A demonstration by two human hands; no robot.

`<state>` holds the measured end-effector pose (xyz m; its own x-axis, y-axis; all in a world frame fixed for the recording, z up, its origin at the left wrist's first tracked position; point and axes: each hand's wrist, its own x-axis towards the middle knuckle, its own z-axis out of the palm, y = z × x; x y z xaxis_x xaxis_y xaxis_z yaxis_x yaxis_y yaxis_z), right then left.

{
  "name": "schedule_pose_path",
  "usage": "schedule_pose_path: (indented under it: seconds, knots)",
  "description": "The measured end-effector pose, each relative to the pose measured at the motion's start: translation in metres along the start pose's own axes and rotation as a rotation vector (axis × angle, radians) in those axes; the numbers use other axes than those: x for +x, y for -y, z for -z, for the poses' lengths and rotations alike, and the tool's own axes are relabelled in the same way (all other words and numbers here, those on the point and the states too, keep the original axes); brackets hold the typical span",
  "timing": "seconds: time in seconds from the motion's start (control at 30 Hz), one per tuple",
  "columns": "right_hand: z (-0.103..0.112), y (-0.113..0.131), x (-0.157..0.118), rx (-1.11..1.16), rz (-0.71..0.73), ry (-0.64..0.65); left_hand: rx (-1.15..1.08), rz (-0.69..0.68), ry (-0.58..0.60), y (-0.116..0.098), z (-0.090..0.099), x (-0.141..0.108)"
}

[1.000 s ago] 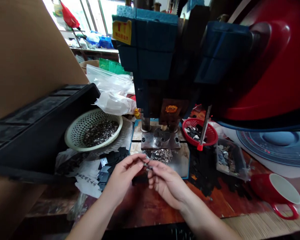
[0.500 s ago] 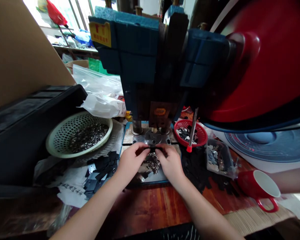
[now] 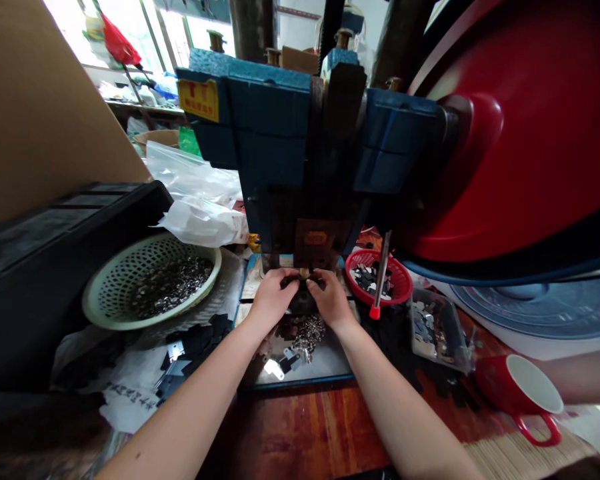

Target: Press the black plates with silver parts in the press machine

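My left hand (image 3: 275, 295) and my right hand (image 3: 331, 297) meet under the ram of a blue press (image 3: 275, 127). Thumb and fingers of each are pinched on the two ends of a small dark flat piece (image 3: 303, 283), held at the die just below the punch. Fingers hide most of that piece. In front of the die, on the press's base plate (image 3: 330, 363), lie a heap of small shiny metal parts (image 3: 309, 331) and several flat plates (image 3: 286, 362), some silver and some dark.
Left are a pale green basket (image 3: 100, 303) of small metal parts and a pile of dark plates (image 3: 205, 343). Right stand a red basket (image 3: 405, 288), a clear plastic box (image 3: 440, 357), a red mug (image 3: 500, 383) and a large red wheel (image 3: 540, 147). A metal rod (image 3: 383, 267) slants near the red basket.
Both hands have moved forward with the dark piece, from in front of the die to under the punch. More of the metal heap and plates shows now. The view has tilted up slightly.
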<state>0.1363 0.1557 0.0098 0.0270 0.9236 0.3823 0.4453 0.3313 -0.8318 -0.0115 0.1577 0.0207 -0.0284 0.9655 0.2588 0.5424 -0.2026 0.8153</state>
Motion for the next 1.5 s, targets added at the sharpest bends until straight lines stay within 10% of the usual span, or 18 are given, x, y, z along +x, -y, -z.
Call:
schedule_pose_path:
  seconds: [0.27, 0.47, 0.63, 1.5]
  knots:
    - [-0.002, -0.001, 0.004, -0.026, -0.007, -0.013, -0.059, -0.005, 0.061, -0.006, 0.003, 0.007]
    - [0.021, 0.014, -0.041, -0.148, 0.134, -0.073, 0.012, 0.078, -0.106, 0.008, 0.063, -0.022]
    - [0.025, 0.022, -0.083, -0.288, 0.148, 0.154, 0.246, 0.12, 0.078, 0.038, 0.092, -0.073]
    - [-0.013, 0.047, -0.08, -0.677, 0.318, 0.414, 0.399, 0.077, -0.076, 0.038, 0.05, -0.101]
